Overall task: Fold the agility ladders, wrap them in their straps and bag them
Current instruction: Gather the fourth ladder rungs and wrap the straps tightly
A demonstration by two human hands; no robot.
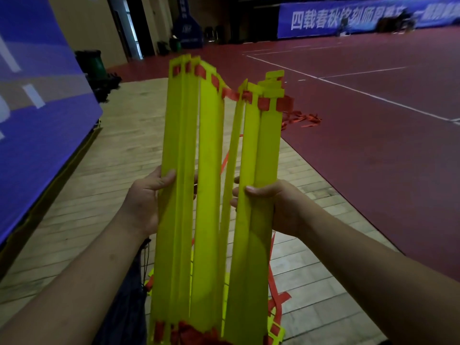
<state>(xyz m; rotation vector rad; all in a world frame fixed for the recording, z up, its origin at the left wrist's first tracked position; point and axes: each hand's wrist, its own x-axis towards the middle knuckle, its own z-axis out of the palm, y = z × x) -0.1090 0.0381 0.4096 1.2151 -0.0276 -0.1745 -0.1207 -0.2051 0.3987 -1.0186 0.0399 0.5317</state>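
A bundle of yellow agility-ladder rungs [206,170] stands nearly upright in front of me, threaded at top and bottom by a red strap [230,93]. The rungs fan apart into two groups. My left hand [146,200] grips the left group at mid-height, thumb across the front. My right hand [276,205] grips the right group, thumb on its front face. More red strap [302,119] trails on the floor beyond. A dark bag [129,295] lies under my left forearm, partly hidden.
I stand on a light wooden floor strip [311,195] beside a red court floor [373,120] with white lines. A large blue screen [37,108] leans on the left. Dark bins [93,63] and gear stand at the back.
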